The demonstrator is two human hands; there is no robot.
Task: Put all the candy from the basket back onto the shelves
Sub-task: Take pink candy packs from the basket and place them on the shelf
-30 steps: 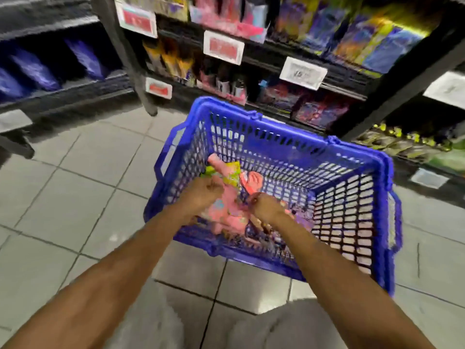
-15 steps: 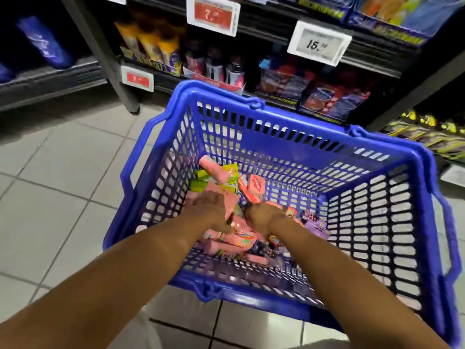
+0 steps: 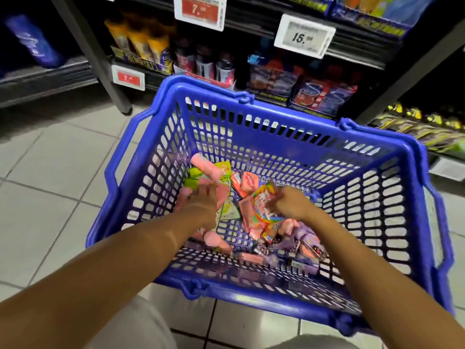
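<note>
Inside the blue slotted plastic basket [image 3: 276, 127] on the tiled floor [image 3: 45, 172], the left hand [image 3: 201, 205] rests on pink and green candy packets [image 3: 214, 177]; its fingers are hidden. The right hand's [image 3: 289, 202] fingers pinch a pink rainbow-printed candy packet [image 3: 256, 210].

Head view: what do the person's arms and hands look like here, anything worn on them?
Both forearms are bare as far up as the frame shows: no sleeves in view. No gloves, watch, bracelet or rings can be made out on the left hand or the right hand, though both are somewhat blurred. No markings are visible.
</note>
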